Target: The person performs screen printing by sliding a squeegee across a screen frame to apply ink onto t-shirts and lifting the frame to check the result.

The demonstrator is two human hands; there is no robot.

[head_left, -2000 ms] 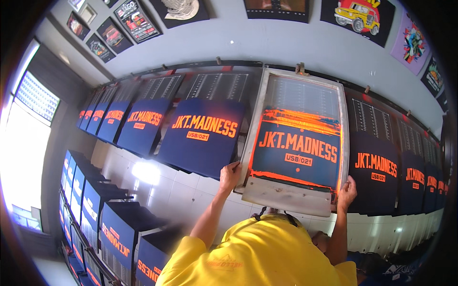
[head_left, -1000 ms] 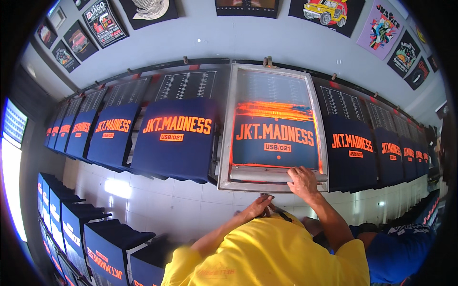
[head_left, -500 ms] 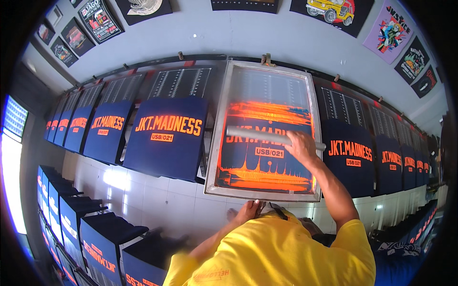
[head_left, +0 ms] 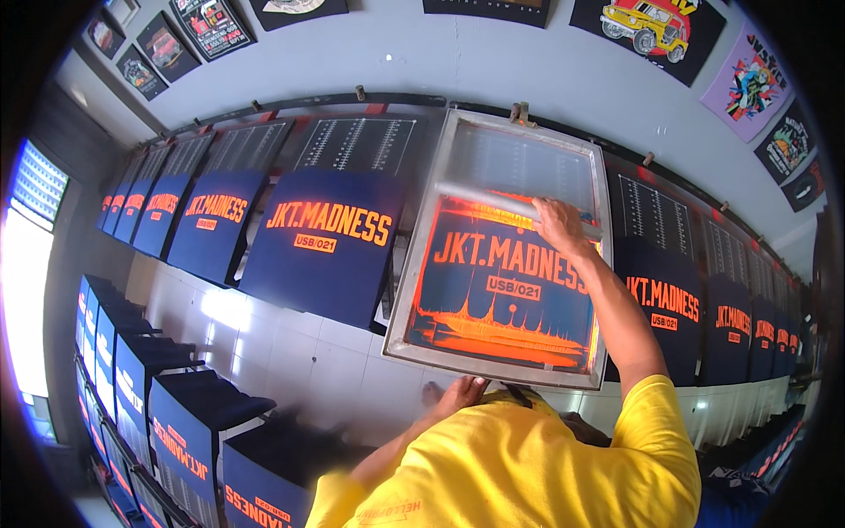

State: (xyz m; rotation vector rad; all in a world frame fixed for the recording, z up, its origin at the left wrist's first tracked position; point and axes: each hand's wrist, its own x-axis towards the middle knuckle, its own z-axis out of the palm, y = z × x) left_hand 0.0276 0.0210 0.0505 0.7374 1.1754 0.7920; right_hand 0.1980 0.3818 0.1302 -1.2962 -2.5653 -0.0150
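Note:
A silk-screen frame (head_left: pixel 407 310) with a metal rim lies over one of the dark blue printed fabric panels. My right hand (head_left: pixel 561 227) is wrapped round the grey bar of a squeegee (head_left: pixel 484 198), which lies across the mesh in its far half. Orange ink (head_left: pixel 502 330) streaks the near end of the mesh, and more lies along the squeegee. Orange lettering shows between them. My left hand (head_left: pixel 459 395) is closed at the frame's near edge, its fingers partly hidden.
Printed blue panels (head_left: pixel 321 255) on boards run in a row to the left and right (head_left: pixel 660 308). A second row (head_left: pixel 185 431) stands behind at the lower left. A clamp (head_left: pixel 521 114) sits at the frame's far edge. Posters (head_left: pixel 638 31) hang on the wall.
My right hand has pushed the squeegee away from me, over the lettering to the far ink band. My left hand stays at the frame's near edge. The view has shifted slightly.

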